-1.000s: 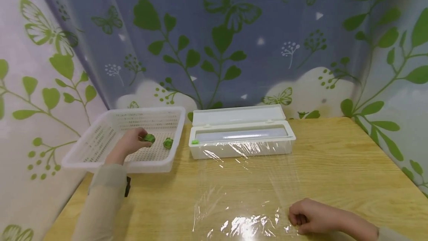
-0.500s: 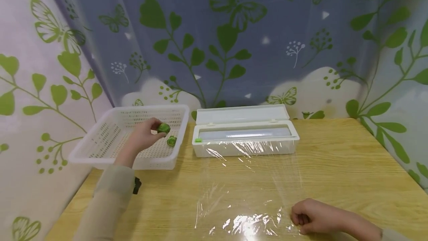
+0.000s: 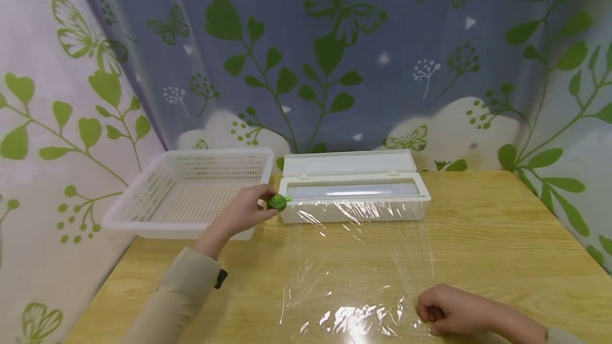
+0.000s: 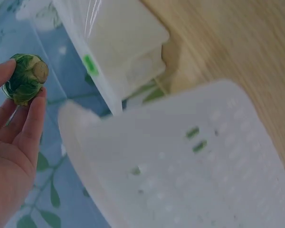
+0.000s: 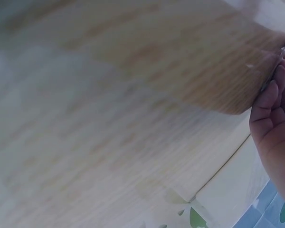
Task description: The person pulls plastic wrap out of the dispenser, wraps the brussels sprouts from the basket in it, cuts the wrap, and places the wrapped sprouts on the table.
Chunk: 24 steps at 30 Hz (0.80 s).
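Between thumb and fingers, my left hand (image 3: 241, 210) pinches a green Brussels sprout (image 3: 277, 202), just past the basket's right rim and overlapping the left end of the wrap dispenser (image 3: 354, 213). In the left wrist view the sprout (image 4: 24, 80) shows its pale cut stem end. A clear sheet of plastic wrap (image 3: 354, 275) runs from the dispenser toward the table's near side. With curled fingers, my right hand (image 3: 451, 309) holds the sheet's near right edge. The right wrist view shows the gathered film at those fingertips (image 5: 270, 90).
A white perforated basket (image 3: 162, 231) stands at the left of the wooden table (image 3: 497, 238). The part of it behind my left hand is hidden. The dispenser's lid (image 3: 349, 163) is raised at the back. A patterned curtain (image 3: 382, 68) hangs behind the table.
My left hand has lifted the Brussels sprout out of the basket and carried it right, to the dispenser's left end. The right hand stays at the wrap's edge. The view has shifted slightly.
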Each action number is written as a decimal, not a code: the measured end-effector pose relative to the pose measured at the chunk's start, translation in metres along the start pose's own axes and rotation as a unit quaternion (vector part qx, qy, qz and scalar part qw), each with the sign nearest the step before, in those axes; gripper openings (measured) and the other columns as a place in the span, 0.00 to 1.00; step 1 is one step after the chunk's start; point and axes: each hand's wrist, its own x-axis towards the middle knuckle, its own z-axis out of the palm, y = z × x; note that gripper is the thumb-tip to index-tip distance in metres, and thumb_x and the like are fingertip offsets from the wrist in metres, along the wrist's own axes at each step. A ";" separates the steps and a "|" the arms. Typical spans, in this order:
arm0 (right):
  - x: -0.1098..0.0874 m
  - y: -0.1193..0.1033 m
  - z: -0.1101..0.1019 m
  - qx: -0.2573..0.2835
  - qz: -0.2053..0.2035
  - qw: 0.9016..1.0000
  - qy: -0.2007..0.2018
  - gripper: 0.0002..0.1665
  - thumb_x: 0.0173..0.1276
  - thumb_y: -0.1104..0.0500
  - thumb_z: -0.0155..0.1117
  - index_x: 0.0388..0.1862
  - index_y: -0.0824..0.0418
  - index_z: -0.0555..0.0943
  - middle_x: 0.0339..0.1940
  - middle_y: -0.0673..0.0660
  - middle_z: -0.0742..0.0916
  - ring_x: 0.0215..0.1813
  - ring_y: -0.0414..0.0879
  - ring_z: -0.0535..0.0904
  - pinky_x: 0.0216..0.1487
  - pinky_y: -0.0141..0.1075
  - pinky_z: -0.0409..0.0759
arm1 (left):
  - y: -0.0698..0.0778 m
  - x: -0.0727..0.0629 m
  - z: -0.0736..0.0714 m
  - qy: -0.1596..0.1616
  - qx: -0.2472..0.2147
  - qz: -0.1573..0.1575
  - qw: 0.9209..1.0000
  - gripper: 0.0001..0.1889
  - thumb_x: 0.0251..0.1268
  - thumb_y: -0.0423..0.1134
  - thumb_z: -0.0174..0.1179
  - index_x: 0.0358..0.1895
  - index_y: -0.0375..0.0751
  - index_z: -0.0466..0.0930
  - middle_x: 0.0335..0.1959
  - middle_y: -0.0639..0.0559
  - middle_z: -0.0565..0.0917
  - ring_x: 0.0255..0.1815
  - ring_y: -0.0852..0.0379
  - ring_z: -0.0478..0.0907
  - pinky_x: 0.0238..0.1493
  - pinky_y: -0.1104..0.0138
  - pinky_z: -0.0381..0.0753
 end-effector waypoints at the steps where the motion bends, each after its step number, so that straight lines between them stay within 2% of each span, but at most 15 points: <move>1: 0.000 0.000 0.000 -0.001 0.000 1.000 0.001 0.16 0.41 0.70 0.66 0.24 0.55 0.71 0.18 0.42 0.73 0.24 0.26 0.65 0.20 0.21 0.68 | 0.002 0.001 0.004 -0.005 0.002 0.009 1.000 0.13 0.50 0.32 0.63 0.40 0.33 0.75 0.35 0.48 0.79 0.38 0.54 0.76 0.34 0.65 0.78; 9: 0.002 0.000 -0.001 -0.006 -0.010 1.000 0.002 0.17 0.40 0.71 0.66 0.24 0.56 0.71 0.18 0.43 0.73 0.24 0.26 0.65 0.20 0.21 0.67 | 0.020 0.003 0.033 -0.026 0.025 0.072 0.997 0.13 0.49 0.32 0.64 0.39 0.34 0.74 0.33 0.50 0.79 0.35 0.57 0.76 0.31 0.71 0.76; 13: 0.003 -0.002 -0.002 -0.007 -0.014 1.000 0.002 0.17 0.39 0.71 0.66 0.24 0.56 0.71 0.18 0.43 0.73 0.24 0.25 0.65 0.20 0.21 0.67 | 0.033 0.005 0.043 -0.051 0.041 0.090 0.994 0.12 0.50 0.33 0.63 0.39 0.35 0.74 0.33 0.51 0.79 0.36 0.58 0.76 0.35 0.68 0.76; 17: 0.002 -0.001 -0.002 -0.007 -0.008 1.000 0.000 0.17 0.40 0.71 0.66 0.24 0.56 0.71 0.18 0.43 0.73 0.24 0.26 0.65 0.20 0.21 0.67 | 0.045 0.008 0.053 -0.068 0.061 0.114 0.989 0.12 0.51 0.35 0.63 0.38 0.36 0.74 0.32 0.53 0.78 0.34 0.60 0.75 0.36 0.70 0.75; 24: 0.001 0.002 -0.001 -0.011 0.001 1.000 0.000 0.16 0.41 0.69 0.67 0.24 0.55 0.71 0.19 0.41 0.72 0.24 0.26 0.65 0.20 0.21 0.67 | 0.067 0.010 0.069 -0.137 0.062 0.131 0.980 0.13 0.54 0.36 0.61 0.41 0.35 0.74 0.34 0.52 0.77 0.35 0.60 0.74 0.35 0.75 0.72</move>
